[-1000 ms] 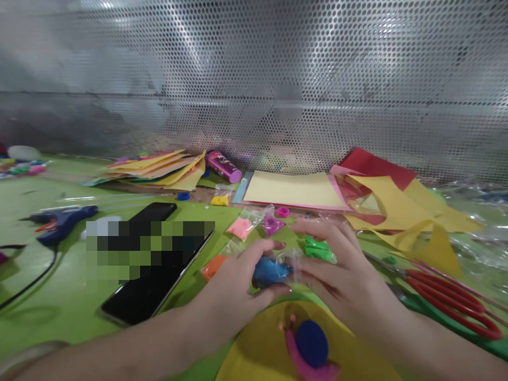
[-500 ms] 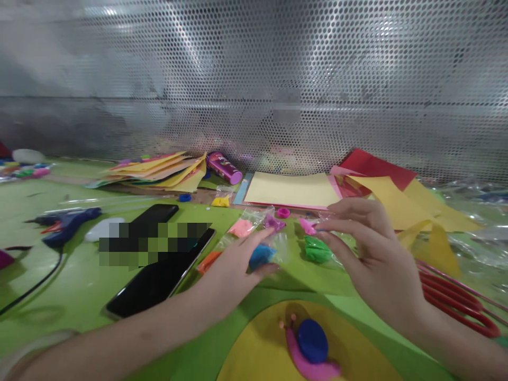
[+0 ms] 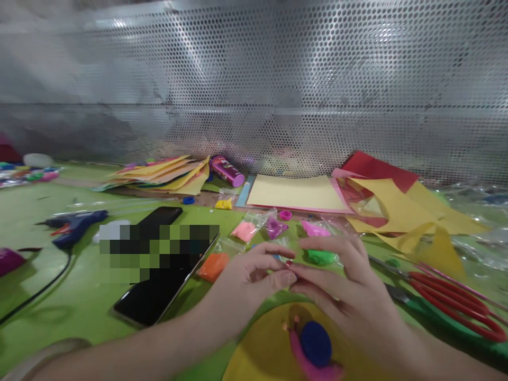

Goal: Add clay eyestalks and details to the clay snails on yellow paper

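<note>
My left hand [image 3: 244, 278] and my right hand [image 3: 353, 291] meet at the fingertips above the green table. Their thumbs and fingers pinch around a tiny reddish bit [image 3: 289, 263], too small to name. Just below lies a yellow paper circle [image 3: 252, 354]. On it rests a snail shape with a pink clay body [image 3: 300, 352] and a round blue disc [image 3: 316, 344] as shell. Beyond the hands sit small bags of clay: orange [image 3: 213, 266], salmon pink [image 3: 244, 231], purple [image 3: 275, 227], bright pink [image 3: 315, 228] and green [image 3: 320, 257]. A blue one is mostly hidden behind my left fingers.
Left are a black phone [image 3: 166, 291], another dark device [image 3: 159, 219] and a blue glue gun [image 3: 79, 225] with its cord. Red-handled scissors [image 3: 452, 301] lie right. Paper sheets [image 3: 297, 191], a purple tub [image 3: 226, 170] and a perforated metal wall [image 3: 254, 79] stand behind.
Both hands have come together from the clay bags toward the space above the yellow circle. My right hand has moved left and away from the bright pink bag; its clay now shows.
</note>
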The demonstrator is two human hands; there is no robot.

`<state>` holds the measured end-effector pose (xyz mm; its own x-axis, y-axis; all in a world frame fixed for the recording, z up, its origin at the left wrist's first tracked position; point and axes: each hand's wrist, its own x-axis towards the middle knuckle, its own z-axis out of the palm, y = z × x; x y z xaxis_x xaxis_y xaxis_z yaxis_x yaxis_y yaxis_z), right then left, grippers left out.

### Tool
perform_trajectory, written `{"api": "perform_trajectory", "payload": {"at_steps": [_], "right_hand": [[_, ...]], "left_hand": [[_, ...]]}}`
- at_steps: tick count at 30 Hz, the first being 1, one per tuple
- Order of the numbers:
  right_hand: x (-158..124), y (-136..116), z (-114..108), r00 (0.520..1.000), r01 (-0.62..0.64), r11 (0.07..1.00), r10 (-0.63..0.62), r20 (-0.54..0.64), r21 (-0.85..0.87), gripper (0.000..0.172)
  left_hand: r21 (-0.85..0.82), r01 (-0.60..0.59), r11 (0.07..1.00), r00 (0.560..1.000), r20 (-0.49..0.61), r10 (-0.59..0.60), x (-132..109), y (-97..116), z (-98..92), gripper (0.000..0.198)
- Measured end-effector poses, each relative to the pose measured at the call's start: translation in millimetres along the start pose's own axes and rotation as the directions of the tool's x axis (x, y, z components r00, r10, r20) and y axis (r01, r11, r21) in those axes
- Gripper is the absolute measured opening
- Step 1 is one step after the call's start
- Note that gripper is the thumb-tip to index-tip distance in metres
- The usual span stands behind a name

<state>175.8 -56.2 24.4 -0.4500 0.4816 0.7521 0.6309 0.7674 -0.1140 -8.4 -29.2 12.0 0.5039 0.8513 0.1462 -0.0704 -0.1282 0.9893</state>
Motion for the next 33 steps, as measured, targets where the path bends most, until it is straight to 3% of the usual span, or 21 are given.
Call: {"api": "perform_trajectory", "payload": {"at_steps": [6, 14, 19, 26, 33], "right_hand": [[1.0, 0.3, 0.3, 0.999, -0.037, 0.999, 0.037, 0.02, 0.024, 0.016], [-2.3, 3.8, 3.8, 0.994, -0.102, 0.994, 0.103, -0.036, 0.027, 0.014], [-1.5, 4.0, 0.6, 0.997, -0.068, 0.996, 0.067, 0.024, 0.061, 0.017], [-4.6, 6.3, 1.9, 0.983, -0.181, 0.968, 0.171, 0.072, 0.176, 0.012], [-3.3, 4.7, 1.3, 0.976, -0.212, 0.96, 0.198, 0.087, 0.186, 0.009]], "left_hand": [[-0.029, 0.054, 0.998, 0.998, -0.043, -0.056, 1.4, 0.7, -0.9, 0.013], [-0.112, 0.127, 0.986, 0.991, -0.032, -0.132, 4.4, -0.7, 0.1, 0.009], [-0.12, 0.121, 0.985, 0.991, -0.037, -0.126, 5.8, -3.5, -1.7, 0.01], [-0.12, 0.089, 0.989, 0.995, 0.053, -0.083, 6.8, -5.7, -3.8, 0.015], [-0.099, 0.124, 0.987, 0.991, 0.059, -0.118, 6.7, -3.3, -3.8, 0.018]]}}
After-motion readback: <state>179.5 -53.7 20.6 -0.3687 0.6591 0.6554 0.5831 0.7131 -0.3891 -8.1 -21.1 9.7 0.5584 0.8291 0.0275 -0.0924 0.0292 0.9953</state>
